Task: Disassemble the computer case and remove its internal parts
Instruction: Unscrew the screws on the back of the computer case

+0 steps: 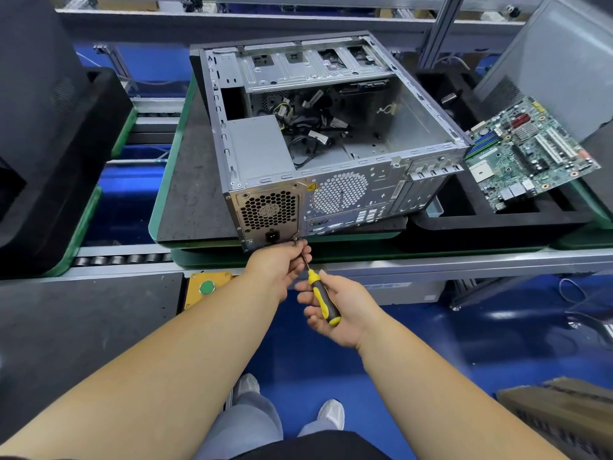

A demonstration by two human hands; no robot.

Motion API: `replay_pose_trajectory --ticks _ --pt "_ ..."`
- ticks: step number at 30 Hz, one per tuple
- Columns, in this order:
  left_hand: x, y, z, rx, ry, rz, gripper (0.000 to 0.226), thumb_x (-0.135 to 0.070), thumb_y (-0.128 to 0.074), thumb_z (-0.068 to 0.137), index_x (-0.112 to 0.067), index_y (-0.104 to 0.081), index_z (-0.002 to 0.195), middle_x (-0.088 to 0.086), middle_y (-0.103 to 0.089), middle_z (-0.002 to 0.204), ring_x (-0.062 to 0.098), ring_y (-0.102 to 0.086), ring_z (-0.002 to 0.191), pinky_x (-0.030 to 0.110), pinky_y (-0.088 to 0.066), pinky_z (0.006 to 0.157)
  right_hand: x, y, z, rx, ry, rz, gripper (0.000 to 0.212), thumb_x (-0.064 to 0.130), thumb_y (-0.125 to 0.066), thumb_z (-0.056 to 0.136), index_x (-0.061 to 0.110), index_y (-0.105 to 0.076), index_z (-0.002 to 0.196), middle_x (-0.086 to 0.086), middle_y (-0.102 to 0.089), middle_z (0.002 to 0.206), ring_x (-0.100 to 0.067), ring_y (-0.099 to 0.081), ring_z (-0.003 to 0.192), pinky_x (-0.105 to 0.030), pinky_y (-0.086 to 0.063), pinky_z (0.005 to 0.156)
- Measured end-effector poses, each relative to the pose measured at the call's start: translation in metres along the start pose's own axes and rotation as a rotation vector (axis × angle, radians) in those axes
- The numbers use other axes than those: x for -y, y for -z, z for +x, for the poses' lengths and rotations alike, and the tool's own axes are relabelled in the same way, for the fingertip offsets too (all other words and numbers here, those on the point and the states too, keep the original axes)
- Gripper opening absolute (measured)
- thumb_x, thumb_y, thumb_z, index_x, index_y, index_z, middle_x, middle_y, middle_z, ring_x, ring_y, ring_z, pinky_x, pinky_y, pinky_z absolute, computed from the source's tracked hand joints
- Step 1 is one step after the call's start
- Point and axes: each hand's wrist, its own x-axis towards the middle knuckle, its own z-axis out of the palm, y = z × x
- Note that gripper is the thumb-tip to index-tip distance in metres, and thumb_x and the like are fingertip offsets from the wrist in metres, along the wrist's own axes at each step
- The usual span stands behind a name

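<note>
An open grey computer case (428, 151) lies on its side on a dark pad, rear panel toward me. Inside sit a grey power supply (258, 146) at the left and a tangle of loose cables (311, 124). My right hand (335, 310) grips the yellow and black handle of a screwdriver (323, 298), whose tip meets a screw at the lower right corner of the power supply's rear grille (268, 209). My left hand (282, 263) pinches the screwdriver's shaft near the tip.
A removed green motherboard (527, 151) rests on a black foam tray (497, 220) at the right. Another grey case (557, 58) stands behind it. A black tray (49, 154) lies at the left. A green button on a yellow box (207, 287) sits on the conveyor's near rail.
</note>
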Motion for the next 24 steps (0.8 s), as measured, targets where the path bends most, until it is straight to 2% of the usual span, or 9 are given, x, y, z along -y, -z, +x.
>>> replay_pose_trajectory --ticks 4,10,14,19,21,24 --pt "0.001 0.001 0.000 0.011 0.015 -0.051 0.012 -0.009 -0.060 0.095 -0.011 -0.069 0.088 -0.004 -0.074 0.067 0.004 -0.070 0.062 0.014 -0.054 0.054 -0.002 -0.005 0.003 -0.009 0.001 0.100 0.040 0.037 -0.044 0.103 0.006 -0.066 0.093 0.000 -0.057 0.062 -0.008 -0.042 0.042 -0.018 -0.036 0.038" --pt "0.001 0.001 -0.002 -0.003 0.046 -0.095 0.005 -0.011 -0.064 0.092 -0.008 -0.067 0.094 0.001 -0.075 0.073 0.008 -0.072 0.067 0.019 -0.058 0.067 -0.003 -0.007 0.008 -0.130 0.064 -0.014 0.023 0.031 -0.064 0.095 0.009 -0.068 0.090 0.002 -0.060 0.058 -0.007 -0.050 0.045 -0.018 -0.043 0.041" --pt "-0.002 -0.004 -0.004 -0.029 0.034 -0.077 0.004 -0.009 -0.067 0.090 -0.006 -0.066 0.091 0.004 -0.072 0.073 0.009 -0.069 0.063 0.018 -0.057 0.056 -0.003 -0.011 0.011 -0.225 0.138 -0.176 0.019 0.031 -0.066 0.094 0.012 -0.063 0.088 0.000 -0.061 0.061 -0.007 -0.053 0.044 -0.020 -0.044 0.042" --pt "-0.002 -0.010 -0.005 -0.074 0.037 -0.095 0.003 -0.008 -0.066 0.091 -0.006 -0.065 0.090 0.004 -0.070 0.075 0.008 -0.067 0.061 0.016 -0.052 0.047 -0.001 -0.013 0.009 -0.266 0.190 -0.328 0.020 0.032 -0.063 0.095 0.012 -0.063 0.090 -0.002 -0.061 0.067 -0.009 -0.054 0.050 -0.021 -0.045 0.046" --pt "-0.002 -0.010 -0.004 -0.082 0.040 -0.106 0.002 -0.007 -0.066 0.091 -0.006 -0.065 0.089 0.003 -0.070 0.071 0.007 -0.067 0.059 0.016 -0.054 0.049 0.000 -0.011 0.005 -0.223 0.175 -0.270 0.026 0.034 -0.061 0.096 0.009 -0.065 0.093 -0.004 -0.063 0.068 -0.011 -0.056 0.052 -0.023 -0.048 0.050" --pt "-0.001 -0.009 -0.002 -0.088 0.042 -0.126 0.001 -0.007 -0.066 0.090 -0.006 -0.066 0.090 0.001 -0.072 0.065 0.007 -0.069 0.060 0.018 -0.058 0.060 0.003 -0.005 0.000 -0.117 0.092 -0.089 0.043 0.037 -0.046 0.102 0.001 -0.069 0.103 -0.006 -0.066 0.068 -0.015 -0.058 0.052 -0.024 -0.049 0.050"
